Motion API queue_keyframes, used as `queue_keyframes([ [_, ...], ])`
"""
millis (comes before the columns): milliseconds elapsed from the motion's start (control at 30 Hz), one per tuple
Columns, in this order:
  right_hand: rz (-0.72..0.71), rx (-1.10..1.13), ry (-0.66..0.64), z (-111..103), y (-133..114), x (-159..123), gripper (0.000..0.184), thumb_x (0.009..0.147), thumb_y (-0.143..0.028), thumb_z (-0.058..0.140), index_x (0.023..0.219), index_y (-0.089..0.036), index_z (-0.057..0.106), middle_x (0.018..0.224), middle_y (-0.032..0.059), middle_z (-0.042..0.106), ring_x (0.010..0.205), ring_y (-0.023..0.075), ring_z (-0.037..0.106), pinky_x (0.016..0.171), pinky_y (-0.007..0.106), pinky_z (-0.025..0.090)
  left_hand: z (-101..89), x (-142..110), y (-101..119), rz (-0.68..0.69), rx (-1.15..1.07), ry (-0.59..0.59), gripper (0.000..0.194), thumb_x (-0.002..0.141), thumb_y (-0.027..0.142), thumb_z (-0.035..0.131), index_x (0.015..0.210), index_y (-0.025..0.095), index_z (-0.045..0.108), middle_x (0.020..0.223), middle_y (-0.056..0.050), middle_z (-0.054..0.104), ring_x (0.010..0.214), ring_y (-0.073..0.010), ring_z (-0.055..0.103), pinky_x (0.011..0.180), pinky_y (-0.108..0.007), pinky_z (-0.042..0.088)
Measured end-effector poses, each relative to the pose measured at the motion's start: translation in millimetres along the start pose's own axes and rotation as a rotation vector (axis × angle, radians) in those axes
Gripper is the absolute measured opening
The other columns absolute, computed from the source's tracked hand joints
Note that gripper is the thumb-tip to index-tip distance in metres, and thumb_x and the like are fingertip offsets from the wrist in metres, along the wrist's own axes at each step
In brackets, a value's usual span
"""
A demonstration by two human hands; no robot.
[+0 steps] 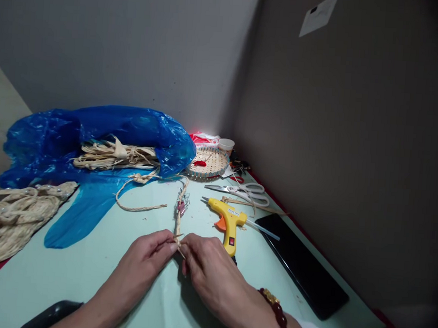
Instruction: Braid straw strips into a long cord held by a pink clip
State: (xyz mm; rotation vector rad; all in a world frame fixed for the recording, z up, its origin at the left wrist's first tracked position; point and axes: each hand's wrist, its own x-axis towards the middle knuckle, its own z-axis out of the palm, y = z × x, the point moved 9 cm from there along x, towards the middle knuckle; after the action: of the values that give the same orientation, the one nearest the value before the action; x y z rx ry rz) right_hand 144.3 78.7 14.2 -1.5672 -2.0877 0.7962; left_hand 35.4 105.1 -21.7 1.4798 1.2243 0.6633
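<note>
Near the middle of the table, my left hand (151, 255) pinches the near end of a pale plaited straw cord (177, 225). Close against it, my right hand (205, 263) is closed on the same end, its thumb and fingers together; a thin strand shows between the two hands. Away from my hands the cord runs back past a small reddish clip (181, 208) with wire-like bits around it. A thinner loop of twisted cord (141, 209) curves off to the left. My fingers partly hide the cord's end.
At the back left, a blue plastic bag (128, 120) holds a bundle of dry straw (118, 156). Woven straw pieces (24, 215) lie far left. Rightward are a yellow glue gun (232, 225), scissors (252, 191), a black phone-like slab (305, 270) and a woven basket (213, 169).
</note>
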Motion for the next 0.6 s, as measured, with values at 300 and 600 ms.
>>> queue_keyframes([
  [300,-0.340,-0.502,0.266,-9,-27,-14,0.010,0.082,-0.012,0.049,0.076,-0.019,0.054,0.074,0.0028,0.057,0.065,0.0176,0.048,0.055,0.031,0.020,-0.2,-4,12,0.023,0.280,0.077,0.030,0.083,0.043,0.042,0.062,0.022,0.040,0.061,0.005,0.039,0.063,-0.0160,0.039,0.058,-0.026,0.030],
  [600,-0.496,-0.598,0.374,8,-49,-25,0.017,0.068,-0.005,0.052,0.082,-0.016,0.054,0.068,0.0040,0.055,0.057,0.0183,0.047,0.050,0.030,0.026,6.2,-4,-4,-0.075,-0.101,-0.026,0.029,0.078,0.041,0.052,0.059,0.020,0.045,0.050,0.009,0.034,0.050,-0.0101,0.026,0.047,-0.023,0.020],
])
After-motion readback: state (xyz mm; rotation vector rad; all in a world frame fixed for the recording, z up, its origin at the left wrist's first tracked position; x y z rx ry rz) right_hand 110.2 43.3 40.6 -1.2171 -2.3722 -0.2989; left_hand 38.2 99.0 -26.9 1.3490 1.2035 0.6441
